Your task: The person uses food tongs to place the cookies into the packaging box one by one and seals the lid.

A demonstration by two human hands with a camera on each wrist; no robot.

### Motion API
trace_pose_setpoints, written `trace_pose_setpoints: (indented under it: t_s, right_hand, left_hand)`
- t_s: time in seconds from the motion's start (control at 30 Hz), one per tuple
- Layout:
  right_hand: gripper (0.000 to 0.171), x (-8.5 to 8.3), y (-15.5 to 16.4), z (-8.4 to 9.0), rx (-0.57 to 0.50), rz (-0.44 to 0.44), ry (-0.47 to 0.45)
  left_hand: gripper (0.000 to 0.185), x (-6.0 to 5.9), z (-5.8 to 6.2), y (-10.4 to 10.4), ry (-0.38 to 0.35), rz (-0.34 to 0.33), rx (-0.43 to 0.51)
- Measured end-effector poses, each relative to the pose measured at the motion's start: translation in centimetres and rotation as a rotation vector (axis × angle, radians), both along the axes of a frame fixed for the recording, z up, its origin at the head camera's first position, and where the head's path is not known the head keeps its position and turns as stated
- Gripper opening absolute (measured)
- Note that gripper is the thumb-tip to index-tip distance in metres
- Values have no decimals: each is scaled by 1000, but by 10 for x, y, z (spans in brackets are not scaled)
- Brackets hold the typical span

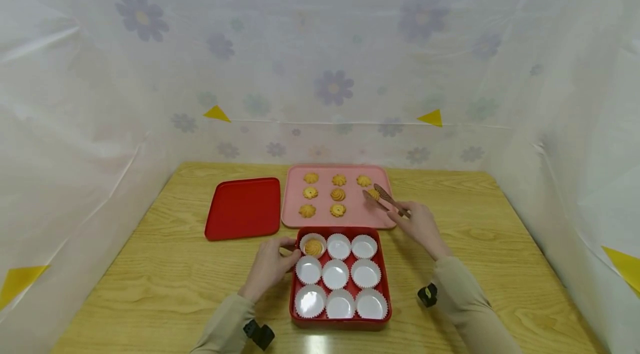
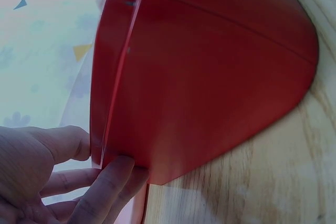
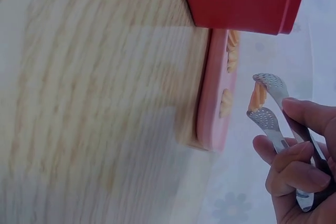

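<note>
Nearest to me sits the red box (image 1: 340, 279), nine white paper cups (image 1: 335, 274) inside it, and one cookie (image 1: 313, 247) already in its far-left cup. I have my left hand (image 1: 269, 268) against the box's left wall near that far corner, fingers only loosely bent and touching it without closing round it; I judge it is there to stop the box sliding. Just beyond the box lies the pink tray (image 1: 352, 220) with rows of cookies, and left of the tray the red lid (image 1: 243, 208) lies flat. My right hand (image 1: 419, 224), reaching over the tray's right edge, grips the tongs (image 1: 386, 200), fingers curled round the handles. The right wrist view shows the tips pinching a cookie (image 3: 256, 96) edge-on, seemingly clear of the tray.
</note>
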State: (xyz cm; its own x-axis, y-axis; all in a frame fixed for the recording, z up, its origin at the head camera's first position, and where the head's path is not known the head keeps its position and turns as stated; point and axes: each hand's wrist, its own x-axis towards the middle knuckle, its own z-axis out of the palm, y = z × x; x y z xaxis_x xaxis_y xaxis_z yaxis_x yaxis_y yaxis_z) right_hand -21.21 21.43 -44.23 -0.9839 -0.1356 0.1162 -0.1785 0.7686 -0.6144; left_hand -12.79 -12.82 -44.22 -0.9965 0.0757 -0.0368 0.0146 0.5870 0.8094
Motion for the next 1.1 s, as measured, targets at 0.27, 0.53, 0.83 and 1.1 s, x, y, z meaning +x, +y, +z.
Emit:
trace_pose_setpoints:
  t_s: [0.27,0.53,0.83,1.1]
  right_hand:
    - [42,12,2,9,-62,41,45]
    - [40,24,4,17,-156,115,34]
    - [34,30,7,22,-186,275,-45]
    - [37,32,7,24,-157,465,-95]
  left_hand:
    - [25,0,-1,0,37,-6,-9]
    - [25,0,-1,1,43,5,-15]
    - [25,1,-1,0,24,7,10]
    - [24,1,-2,1,33,4,3]
